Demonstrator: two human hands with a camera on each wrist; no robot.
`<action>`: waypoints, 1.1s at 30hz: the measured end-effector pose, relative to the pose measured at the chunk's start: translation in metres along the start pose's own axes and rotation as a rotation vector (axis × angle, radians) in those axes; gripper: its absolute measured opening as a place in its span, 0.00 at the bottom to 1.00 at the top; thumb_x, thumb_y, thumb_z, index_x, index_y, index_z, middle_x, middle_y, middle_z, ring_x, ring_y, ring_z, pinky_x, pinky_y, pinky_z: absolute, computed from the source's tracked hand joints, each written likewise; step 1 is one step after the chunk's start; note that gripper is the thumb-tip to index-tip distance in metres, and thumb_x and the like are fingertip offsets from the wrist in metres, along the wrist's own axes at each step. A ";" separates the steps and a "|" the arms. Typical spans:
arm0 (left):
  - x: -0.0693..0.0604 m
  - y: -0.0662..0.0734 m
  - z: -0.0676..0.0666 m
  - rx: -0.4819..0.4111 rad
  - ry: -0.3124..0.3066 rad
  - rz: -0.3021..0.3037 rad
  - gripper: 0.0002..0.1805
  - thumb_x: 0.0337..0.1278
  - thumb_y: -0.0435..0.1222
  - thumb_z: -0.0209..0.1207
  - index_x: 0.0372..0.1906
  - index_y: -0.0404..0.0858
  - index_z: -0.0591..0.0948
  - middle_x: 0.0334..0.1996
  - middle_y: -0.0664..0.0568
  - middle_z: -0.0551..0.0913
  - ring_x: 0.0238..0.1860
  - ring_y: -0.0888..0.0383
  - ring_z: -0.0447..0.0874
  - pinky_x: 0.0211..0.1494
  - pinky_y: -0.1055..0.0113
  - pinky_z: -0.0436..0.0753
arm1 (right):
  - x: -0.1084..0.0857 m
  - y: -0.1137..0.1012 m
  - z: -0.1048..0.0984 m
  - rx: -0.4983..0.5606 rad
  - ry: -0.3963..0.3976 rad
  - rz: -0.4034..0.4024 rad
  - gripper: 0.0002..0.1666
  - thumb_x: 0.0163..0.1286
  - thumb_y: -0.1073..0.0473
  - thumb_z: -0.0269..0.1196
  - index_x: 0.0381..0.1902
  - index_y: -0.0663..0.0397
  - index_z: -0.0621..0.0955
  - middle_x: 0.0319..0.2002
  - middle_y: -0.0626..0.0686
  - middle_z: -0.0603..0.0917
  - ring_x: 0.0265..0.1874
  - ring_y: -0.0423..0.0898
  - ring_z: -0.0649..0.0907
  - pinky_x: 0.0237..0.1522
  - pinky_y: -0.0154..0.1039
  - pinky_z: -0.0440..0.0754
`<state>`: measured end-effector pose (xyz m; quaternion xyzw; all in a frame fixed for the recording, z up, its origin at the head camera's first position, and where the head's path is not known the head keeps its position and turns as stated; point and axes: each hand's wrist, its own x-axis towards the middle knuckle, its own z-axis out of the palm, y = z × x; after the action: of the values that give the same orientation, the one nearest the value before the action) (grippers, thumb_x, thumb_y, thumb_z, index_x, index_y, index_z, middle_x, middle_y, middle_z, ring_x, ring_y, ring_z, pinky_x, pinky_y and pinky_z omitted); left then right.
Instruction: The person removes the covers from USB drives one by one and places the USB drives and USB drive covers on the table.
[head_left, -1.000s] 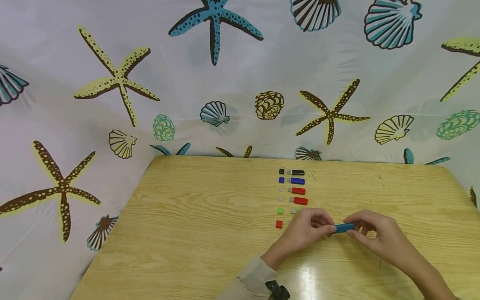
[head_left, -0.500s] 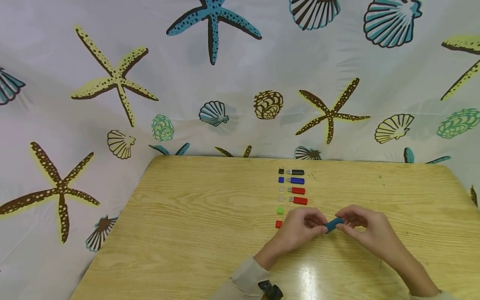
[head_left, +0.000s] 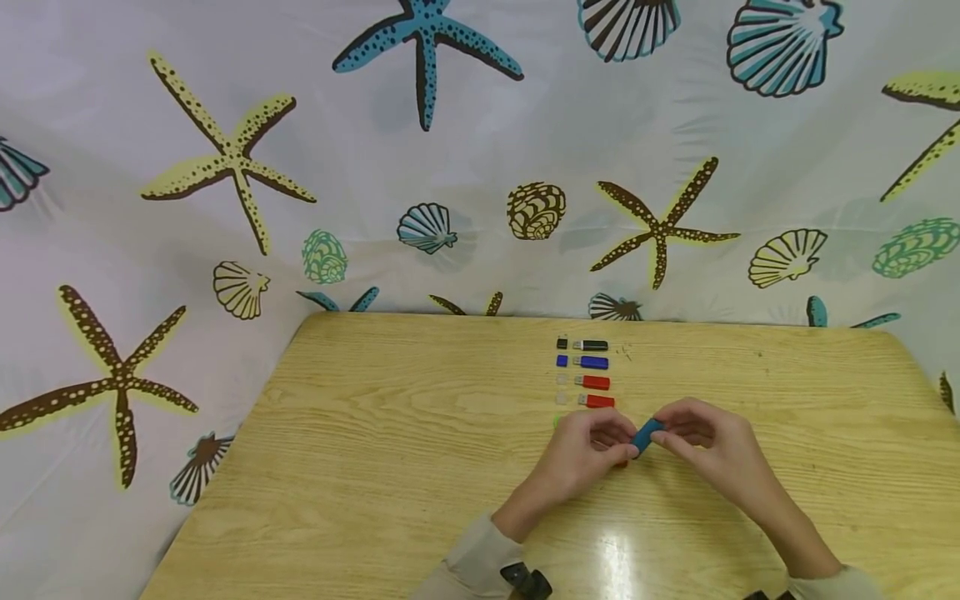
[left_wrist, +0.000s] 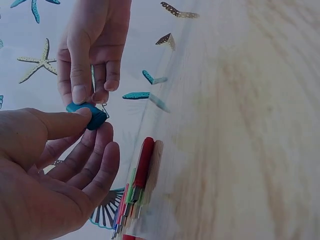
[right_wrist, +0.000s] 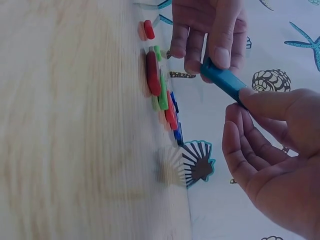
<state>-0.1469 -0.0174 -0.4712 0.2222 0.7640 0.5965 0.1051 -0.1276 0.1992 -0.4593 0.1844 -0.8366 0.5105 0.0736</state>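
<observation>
A capped blue USB stick (head_left: 646, 437) is held above the table, pinched at both ends. My left hand (head_left: 573, 457) grips its near-left end between thumb and fingers. The other end is pinched by my right hand (head_left: 716, 446). In the left wrist view a small wire loop (left_wrist: 105, 110) shows beside the blue stick (left_wrist: 96, 118). The right wrist view has the blue stick (right_wrist: 225, 84) slanting between both thumbs. Fingers cover its two ends.
Beyond my left hand, uncapped USB sticks lie in a column: black (head_left: 595, 345), blue (head_left: 594, 362) and red (head_left: 596, 382). Their small caps (head_left: 562, 361) line up on the left. My left hand partly hides the nearest ones. A patterned cloth (head_left: 480, 167) hangs behind the wooden table (head_left: 390, 467).
Both hands have moved left and slightly away from me with the blue USB stick. It has turned from nearly level to a steep slant. My left hand now covers more of the nearest items.
</observation>
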 end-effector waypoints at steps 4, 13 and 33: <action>-0.003 -0.001 -0.003 0.032 0.025 0.017 0.04 0.66 0.32 0.67 0.42 0.36 0.86 0.36 0.54 0.88 0.36 0.67 0.86 0.43 0.73 0.84 | 0.005 -0.002 0.007 0.038 -0.010 -0.013 0.10 0.68 0.69 0.69 0.46 0.57 0.85 0.39 0.52 0.88 0.37 0.41 0.88 0.38 0.34 0.87; -0.007 -0.002 -0.007 0.053 0.120 0.027 0.05 0.68 0.36 0.66 0.43 0.38 0.86 0.40 0.55 0.87 0.40 0.65 0.85 0.45 0.72 0.84 | 0.011 -0.006 0.019 0.079 -0.017 -0.018 0.09 0.71 0.67 0.67 0.48 0.55 0.86 0.41 0.52 0.89 0.39 0.44 0.89 0.40 0.35 0.87; -0.010 -0.006 -0.020 0.026 0.211 -0.002 0.05 0.69 0.32 0.64 0.45 0.36 0.86 0.43 0.48 0.86 0.42 0.51 0.86 0.47 0.67 0.85 | 0.021 -0.014 0.034 0.130 -0.033 0.046 0.07 0.70 0.64 0.69 0.45 0.58 0.85 0.40 0.53 0.89 0.38 0.46 0.88 0.39 0.38 0.88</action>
<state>-0.1475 -0.0403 -0.4725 0.1589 0.7788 0.6065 0.0219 -0.1398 0.1581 -0.4573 0.1780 -0.8068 0.5621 0.0362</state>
